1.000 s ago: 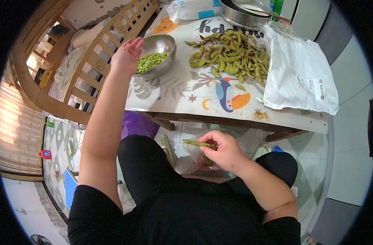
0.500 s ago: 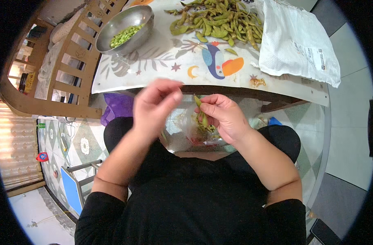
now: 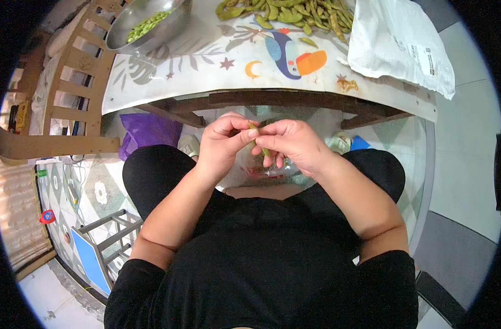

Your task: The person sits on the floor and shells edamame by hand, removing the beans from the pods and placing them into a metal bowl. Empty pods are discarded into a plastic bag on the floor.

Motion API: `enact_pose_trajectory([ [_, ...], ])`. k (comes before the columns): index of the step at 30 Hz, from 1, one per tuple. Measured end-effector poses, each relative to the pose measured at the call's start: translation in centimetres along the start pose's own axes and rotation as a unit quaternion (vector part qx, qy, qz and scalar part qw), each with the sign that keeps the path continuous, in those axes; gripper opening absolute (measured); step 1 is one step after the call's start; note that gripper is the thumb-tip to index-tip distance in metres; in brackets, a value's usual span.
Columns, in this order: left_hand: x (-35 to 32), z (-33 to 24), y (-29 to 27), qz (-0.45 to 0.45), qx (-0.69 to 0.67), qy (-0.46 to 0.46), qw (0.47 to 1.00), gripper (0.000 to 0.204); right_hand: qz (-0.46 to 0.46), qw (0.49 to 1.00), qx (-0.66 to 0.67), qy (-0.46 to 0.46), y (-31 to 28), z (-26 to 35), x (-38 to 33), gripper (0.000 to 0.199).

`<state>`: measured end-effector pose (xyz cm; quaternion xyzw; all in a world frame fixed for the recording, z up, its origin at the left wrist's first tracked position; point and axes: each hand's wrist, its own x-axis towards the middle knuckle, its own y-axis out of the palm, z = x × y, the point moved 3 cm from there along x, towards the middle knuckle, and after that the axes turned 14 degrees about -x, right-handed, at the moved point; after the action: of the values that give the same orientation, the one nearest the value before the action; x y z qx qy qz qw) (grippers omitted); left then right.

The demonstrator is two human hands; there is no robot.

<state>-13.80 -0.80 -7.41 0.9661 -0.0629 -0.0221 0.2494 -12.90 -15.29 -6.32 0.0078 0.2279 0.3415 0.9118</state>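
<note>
Over my lap, both hands meet on one green bean pod (image 3: pixel 266 152). My left hand (image 3: pixel 223 147) pinches its upper end between thumb and forefinger. Closed around the pod's lower part is my right hand (image 3: pixel 298 143), thumb against forefinger, the other fingers curled below. Most of the pod is hidden by the fingers. On the table, a steel bowl (image 3: pixel 176 26) at the far left holds shelled green beans (image 3: pixel 146 27). A heap of unshelled pods (image 3: pixel 299 12) lies at the far middle, with a single loose pod (image 3: pixel 307 41) in front of it.
A white woven bag (image 3: pixel 393 44) lies at the table's right. The table (image 3: pixel 179 82) has a printed cover. Below my hands is a clear plastic bag (image 3: pixel 278 171), partly hidden. A purple bag (image 3: pixel 151 131), a wooden chair (image 3: pixel 77 115) and a blue-topped stool (image 3: pixel 91 260) are at left.
My left hand, blurred and apart from the pod before, has moved right and now grips it beside my right hand. The view has shifted, so the table and bowl appear higher.
</note>
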Motion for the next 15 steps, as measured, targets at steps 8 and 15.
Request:
enact_pose_trajectory([
  [8, -0.3, 0.2, -0.3, 0.039, 0.066, 0.054, 0.996, 0.007, 0.028, 0.998, 0.043, 0.044, 0.5, -1.0, -0.1, 0.02],
  [15, -0.5, 0.6, -0.8, 0.018, 0.109, 0.071, 0.991, 0.005, 0.052, 0.993, 0.081, 0.072, 0.5, -1.5, 0.5, 0.021],
])
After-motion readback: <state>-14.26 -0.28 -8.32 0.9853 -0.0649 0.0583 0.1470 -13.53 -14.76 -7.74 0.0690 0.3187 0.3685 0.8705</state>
